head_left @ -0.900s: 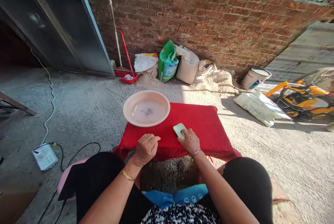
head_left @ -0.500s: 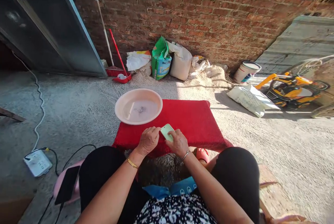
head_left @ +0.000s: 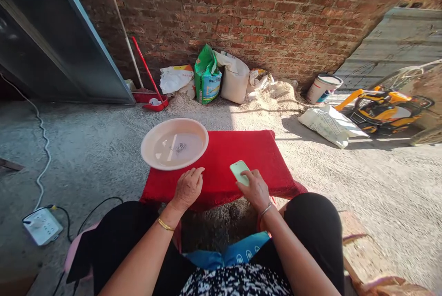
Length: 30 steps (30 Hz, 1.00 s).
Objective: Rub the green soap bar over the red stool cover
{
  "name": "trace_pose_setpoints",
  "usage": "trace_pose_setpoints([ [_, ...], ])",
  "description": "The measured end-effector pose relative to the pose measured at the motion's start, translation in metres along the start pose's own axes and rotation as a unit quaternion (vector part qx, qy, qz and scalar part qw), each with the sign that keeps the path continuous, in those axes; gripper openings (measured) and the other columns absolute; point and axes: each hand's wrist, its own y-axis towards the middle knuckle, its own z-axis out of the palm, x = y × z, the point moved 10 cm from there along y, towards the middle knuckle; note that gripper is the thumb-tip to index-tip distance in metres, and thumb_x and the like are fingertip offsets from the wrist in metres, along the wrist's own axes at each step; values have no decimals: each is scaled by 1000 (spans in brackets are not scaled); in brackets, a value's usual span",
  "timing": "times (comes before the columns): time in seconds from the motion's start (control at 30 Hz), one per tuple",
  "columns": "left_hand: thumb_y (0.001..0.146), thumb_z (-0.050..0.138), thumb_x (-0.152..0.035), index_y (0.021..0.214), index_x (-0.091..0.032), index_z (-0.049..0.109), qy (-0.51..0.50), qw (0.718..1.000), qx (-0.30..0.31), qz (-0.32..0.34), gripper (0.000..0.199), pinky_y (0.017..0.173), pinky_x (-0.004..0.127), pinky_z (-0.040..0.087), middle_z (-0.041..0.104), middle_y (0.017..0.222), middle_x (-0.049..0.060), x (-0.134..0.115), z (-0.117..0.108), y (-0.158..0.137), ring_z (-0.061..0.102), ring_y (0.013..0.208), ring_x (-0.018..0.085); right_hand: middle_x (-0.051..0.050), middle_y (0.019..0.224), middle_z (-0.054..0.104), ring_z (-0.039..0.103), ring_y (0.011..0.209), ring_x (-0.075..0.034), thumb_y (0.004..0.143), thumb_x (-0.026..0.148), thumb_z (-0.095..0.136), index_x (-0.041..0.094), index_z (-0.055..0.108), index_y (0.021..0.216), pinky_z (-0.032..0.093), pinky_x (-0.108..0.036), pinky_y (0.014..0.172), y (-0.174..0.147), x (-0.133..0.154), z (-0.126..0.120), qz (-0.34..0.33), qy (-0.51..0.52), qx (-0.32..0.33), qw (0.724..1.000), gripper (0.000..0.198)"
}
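A red cloth [head_left: 241,151] covers a low surface in front of my knees. My right hand [head_left: 254,190] presses a small pale green flat card [head_left: 239,170] against the cloth, fingers on its near end. Beside it my left hand [head_left: 188,188] rests on the cloth's near edge, fingers curled loosely, nothing visible in it. A pink plastic basin [head_left: 152,151] sits at the cloth's far left corner with a small heap of tiny grey bits in it. Below the hands lies a container of grain [head_left: 214,224] between my legs.
Several sacks [head_left: 221,77] and spilled sand lie against the brick wall [head_left: 262,15], with a red dustpan [head_left: 154,101] and broom left of them. A bucket [head_left: 322,88], a white sack [head_left: 329,124] and a yellow toy vehicle [head_left: 386,105] stand right. A white power strip [head_left: 41,226] with cables lies left.
My right hand slid the green card left toward my left hand, then back right across the cloth. The left hand stayed at the cloth's edge. The view drifted, so the scene shifted left.
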Motion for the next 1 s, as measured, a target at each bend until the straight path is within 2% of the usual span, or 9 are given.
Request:
trace_pose_setpoints([
  [0.13,88,43,-14,109,-16,57,-2,1000,-3,22,25,77,34,50,66,90,8,-7,4,3,62,83,20,-4,98,54,54,92,-18,77,39,67,28,63,107,40,-27,79,1,45,38,-76,6,49,996,32],
  [0.37,87,45,-14,109,-16,57,-5,999,-30,29,25,75,35,50,68,91,8,-8,-8,7,63,82,21,-8,101,53,58,87,-21,82,44,59,25,61,114,41,-30,75,-4,-127,-46,217,-84,-2,973,37],
  [0.43,88,43,-14,110,-16,57,-18,998,-62,19,25,78,34,50,68,92,8,-2,-22,6,64,84,20,-8,101,53,58,88,-22,83,47,57,25,60,115,41,-31,75,-10,-142,-63,246,-93,-28,964,39],
  [0.5,89,42,-14,110,-15,57,-35,994,-100,1,25,81,33,50,69,95,9,9,-37,3,65,87,19,-8,101,53,57,89,-21,83,47,58,26,60,114,41,-30,74,-6,-116,-57,195,-76,-34,977,38],
  [0.6,91,41,-16,109,-15,57,-58,985,-154,-50,25,82,32,51,69,97,10,31,-56,-4,65,90,19,-5,100,53,56,89,-19,81,43,61,26,61,109,41,-27,74,0,-21,-14,29,-14,8,999,32],
  [0.7,91,41,-18,107,-15,59,-67,978,-181,-84,24,80,31,52,69,98,10,46,-66,-9,66,90,19,-4,97,54,54,88,-18,78,40,65,26,63,105,40,-27,77,-8,84,32,-117,14,58,991,30],
  [0.8,91,42,-19,108,-15,59,-73,979,-174,-79,24,78,30,52,70,97,10,46,-65,-9,67,88,19,-5,99,54,52,87,-19,76,41,67,28,63,107,39,-28,77,-14,141,63,-183,2,80,980,34],
  [0.9,91,43,-19,109,-15,58,-83,980,-167,-63,25,80,30,52,70,98,10,42,-62,-7,67,88,19,-4,98,54,52,86,-18,74,41,69,28,64,106,39,-28,77,-8,129,72,-174,-11,99,980,34],
  [1.0,90,43,-18,109,-15,58,-88,981,-167,-46,25,80,30,52,70,98,10,36,-58,-8,67,88,19,-3,97,54,53,88,-17,76,37,68,27,64,106,39,-27,78,5,51,48,-86,-19,80,993,32],
])
